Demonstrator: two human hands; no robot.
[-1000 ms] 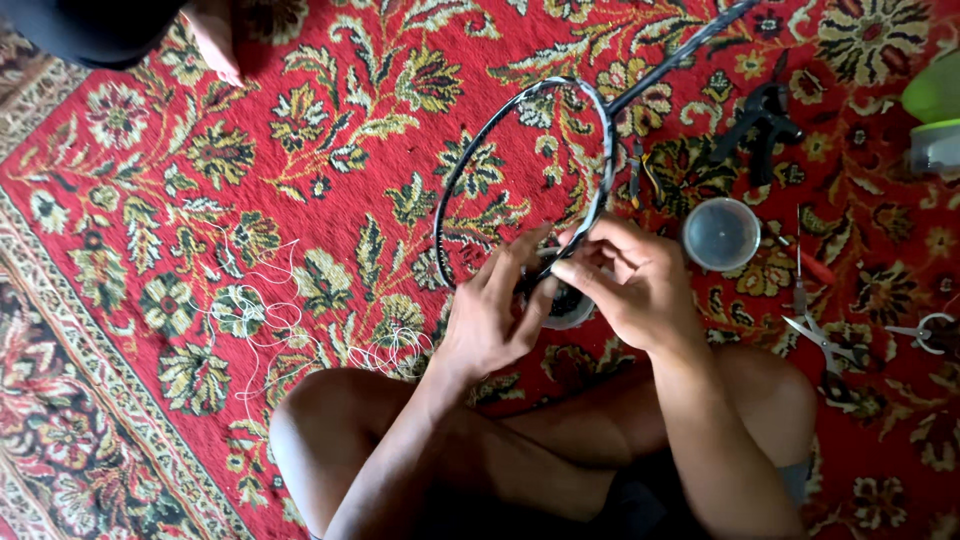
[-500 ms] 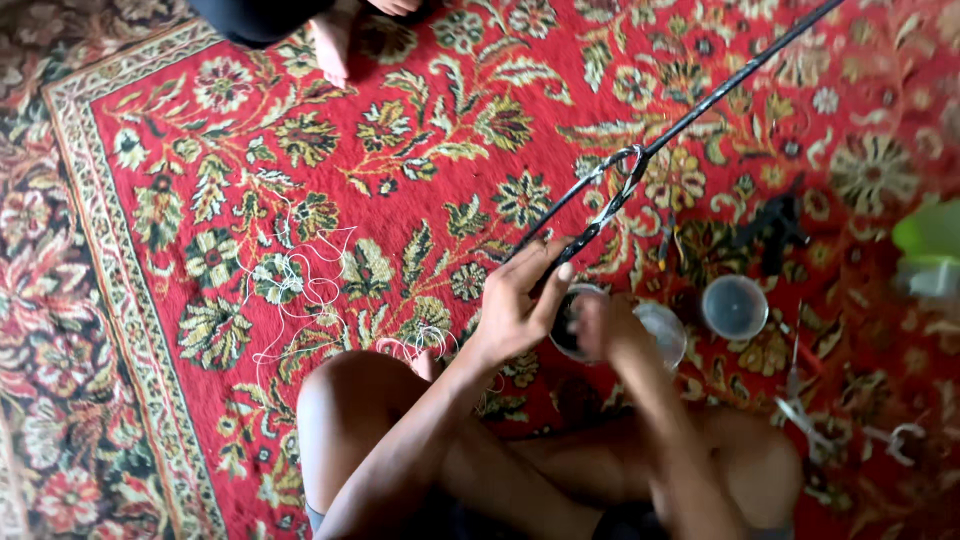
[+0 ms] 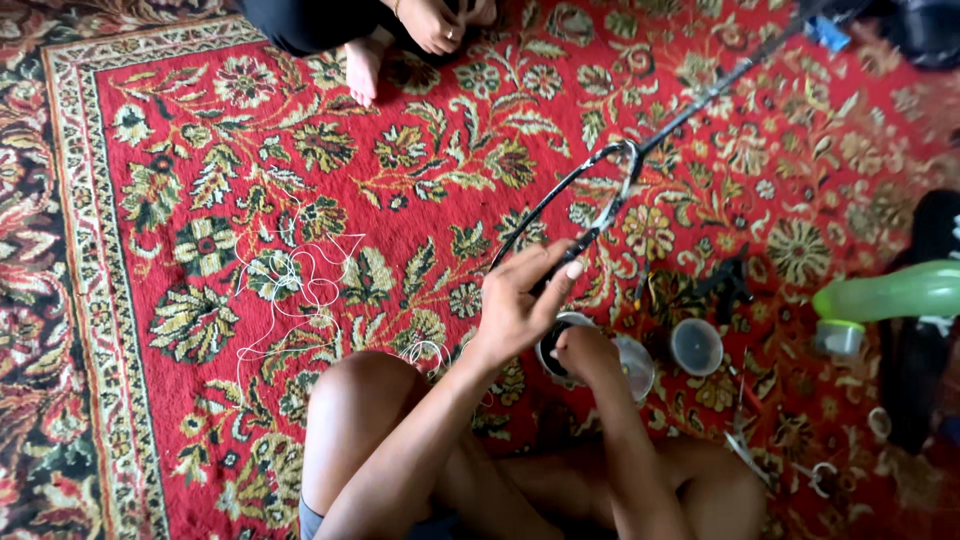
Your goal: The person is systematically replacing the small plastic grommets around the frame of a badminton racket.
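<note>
My left hand [image 3: 525, 300] grips the rim of a black racket frame [image 3: 608, 200], which is turned almost edge-on above the carpet. Its thin shaft [image 3: 735, 72] runs up to the top right. My right hand [image 3: 590, 355] is lower, with its fingertips dipped into a small round container [image 3: 553, 352] on the carpet, so the fingers are hidden. Loose white string [image 3: 290, 280] lies tangled on the carpet to the left, and some of it trails by my bare knee [image 3: 360, 400].
Two small clear cups [image 3: 697, 345] [image 3: 638, 368] stand right of the container. A black tool [image 3: 725, 285], a green bottle [image 3: 890, 290] and scissors [image 3: 820, 478] lie at the right. Another person's foot [image 3: 362, 65] and hand [image 3: 430, 22] are at the top.
The racket frame has turned from face-on to edge-on and swung up and right. My right hand has let go of it and dropped to the round container. The view has shifted.
</note>
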